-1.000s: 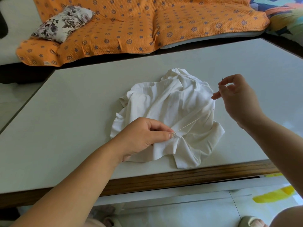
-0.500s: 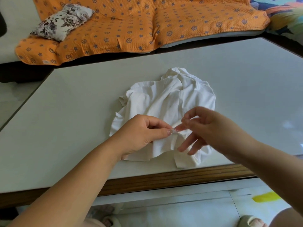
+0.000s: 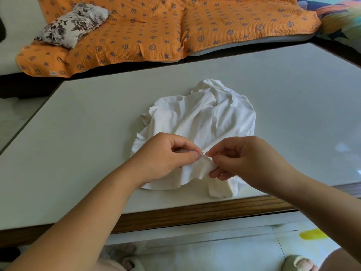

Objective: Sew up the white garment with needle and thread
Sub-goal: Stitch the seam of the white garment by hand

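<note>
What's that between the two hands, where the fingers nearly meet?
In the head view, a pinched-up fold of the white garment lies between the left hand and the right hand, with a thin sliver, likely the needle, at its top.

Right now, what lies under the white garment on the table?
Only the pale table top shows around the white garment. The right hand, pinching the needle, has fingers beneath a lifted fold. Anything else under the cloth is covered.
</note>
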